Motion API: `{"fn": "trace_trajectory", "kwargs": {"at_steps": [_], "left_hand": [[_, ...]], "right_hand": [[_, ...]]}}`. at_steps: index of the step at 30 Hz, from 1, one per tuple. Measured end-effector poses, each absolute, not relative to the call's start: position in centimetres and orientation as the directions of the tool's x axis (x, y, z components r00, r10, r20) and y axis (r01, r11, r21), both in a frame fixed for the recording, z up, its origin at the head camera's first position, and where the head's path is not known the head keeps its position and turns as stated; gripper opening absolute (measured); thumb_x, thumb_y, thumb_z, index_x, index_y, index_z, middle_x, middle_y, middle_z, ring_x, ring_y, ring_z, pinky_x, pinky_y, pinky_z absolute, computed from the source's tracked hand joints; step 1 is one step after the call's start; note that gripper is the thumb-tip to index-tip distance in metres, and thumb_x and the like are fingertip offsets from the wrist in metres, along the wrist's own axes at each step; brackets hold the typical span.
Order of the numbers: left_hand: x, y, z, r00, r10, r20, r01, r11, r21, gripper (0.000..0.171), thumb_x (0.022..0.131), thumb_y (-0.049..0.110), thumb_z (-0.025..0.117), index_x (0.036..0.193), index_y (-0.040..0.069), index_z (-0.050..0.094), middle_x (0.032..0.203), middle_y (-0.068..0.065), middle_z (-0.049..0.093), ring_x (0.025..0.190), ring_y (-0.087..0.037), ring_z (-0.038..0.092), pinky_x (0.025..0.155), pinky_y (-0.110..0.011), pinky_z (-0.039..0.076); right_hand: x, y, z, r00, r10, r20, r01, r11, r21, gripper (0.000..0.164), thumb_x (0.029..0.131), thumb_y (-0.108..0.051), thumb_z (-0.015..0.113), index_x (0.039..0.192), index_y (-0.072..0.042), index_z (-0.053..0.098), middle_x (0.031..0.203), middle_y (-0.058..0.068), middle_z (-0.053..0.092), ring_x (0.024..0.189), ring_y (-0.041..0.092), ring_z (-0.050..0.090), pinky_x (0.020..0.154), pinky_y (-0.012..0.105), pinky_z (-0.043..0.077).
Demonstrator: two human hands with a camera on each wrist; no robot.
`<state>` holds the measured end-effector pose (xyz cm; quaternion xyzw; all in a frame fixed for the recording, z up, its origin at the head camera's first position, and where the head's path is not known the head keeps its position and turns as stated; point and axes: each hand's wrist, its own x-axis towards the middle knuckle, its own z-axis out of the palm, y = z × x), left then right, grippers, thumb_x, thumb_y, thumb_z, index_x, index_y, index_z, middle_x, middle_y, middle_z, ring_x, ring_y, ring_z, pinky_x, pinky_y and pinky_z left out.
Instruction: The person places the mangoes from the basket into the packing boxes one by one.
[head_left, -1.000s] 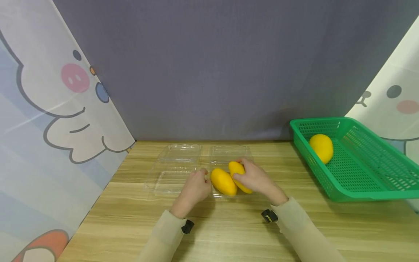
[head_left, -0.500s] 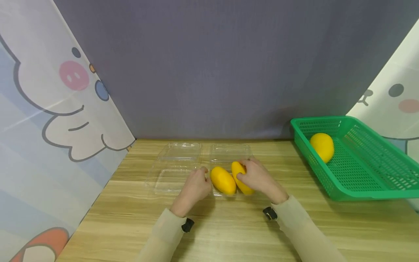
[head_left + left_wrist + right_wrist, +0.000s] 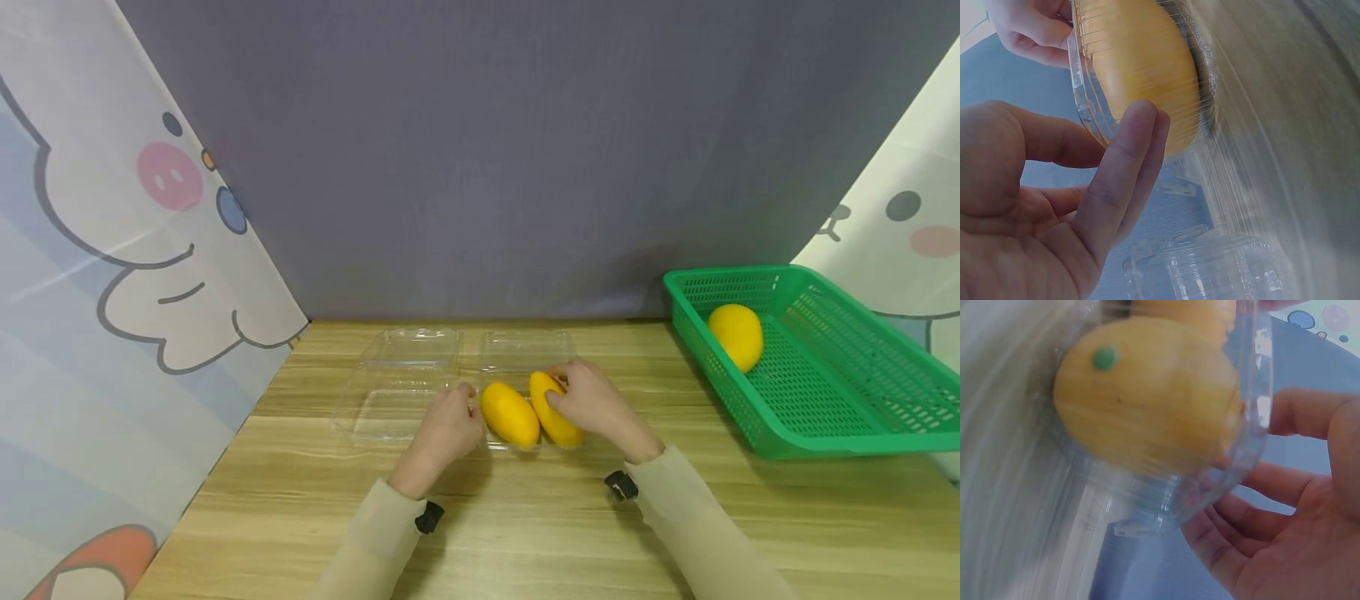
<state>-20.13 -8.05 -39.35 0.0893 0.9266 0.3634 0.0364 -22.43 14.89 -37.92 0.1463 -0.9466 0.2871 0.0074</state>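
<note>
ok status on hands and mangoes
Left hand at edge of loaded clear container; right hand gripping right mango of two inside. Nothing visibly blocking.

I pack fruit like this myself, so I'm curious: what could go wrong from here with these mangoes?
The left mango and right mango lie side by side in one clear clamshell, so its open lid may not close easily over them. The right grip, at the right mango, could nudge it into its neighbour. The third mango lies loose in the green basket and might roll if that is bumped.
</note>
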Motion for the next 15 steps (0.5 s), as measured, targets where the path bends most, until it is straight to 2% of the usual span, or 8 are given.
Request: {"fn": "trace_trajectory", "kwargs": {"at_steps": [8, 15], "left_hand": [[-20.1, -8.1, -39.2, -0.98, 0.197, -0.004, 0.142, 0.72, 0.679, 0.043, 0.096, 0.003, 0.052, 0.135, -0.014, 0.052, 0.069, -0.006, 0.057, 0.045, -0.009, 0.039, 0.039, -0.02, 0.033], [-20.1, -8.1, -39.2, -0.981, 0.194, -0.011, 0.135, 0.718, 0.683, 0.044, 0.095, 0.002, 0.053, 0.136, -0.015, 0.051, 0.069, -0.007, 0.058, 0.045, -0.009, 0.04, 0.039, -0.021, 0.034]], "right_hand": [[-23.2, 15.9, -37.0, -0.962, -0.243, 0.125, -0.268, 0.75, -0.605, 0.046, 0.091, -0.014, 0.064, 0.129, 0.012, 0.062, 0.117, 0.028, 0.061, 0.107, 0.04, 0.06, 0.088, 0.053, 0.054], [-24.4, 16.7, -36.4, -0.968, -0.187, 0.168, -0.251, 0.762, -0.597, 0.05, 0.091, -0.015, 0.061, 0.131, 0.016, 0.058, 0.123, 0.034, 0.06, 0.113, 0.046, 0.058, 0.094, 0.058, 0.05]]}}
